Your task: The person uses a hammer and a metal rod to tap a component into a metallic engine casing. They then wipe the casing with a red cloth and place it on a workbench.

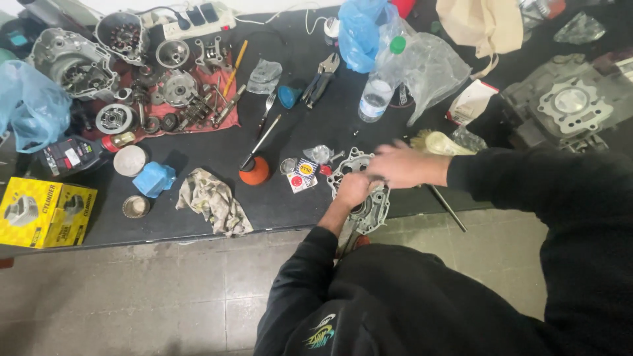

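Left hand (353,190) clasps the grey engine casing (369,207) at the bench (277,204) edge, steadying it; right hand (402,165), blurred, rests atop, grip indeterminate.

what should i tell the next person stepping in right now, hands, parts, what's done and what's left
Left hand: closed on the near side of the grey cast-metal engine cover, which lies flat at the front edge of the black table.
Right hand: blurred, over the cover's far side; grip unclear.
Nearby: orange-handled tool and small red-and-yellow packet left of the cover, clear plastic water bottle behind it.
Done: cover is out on the table.
Left: cannot tell from this view.
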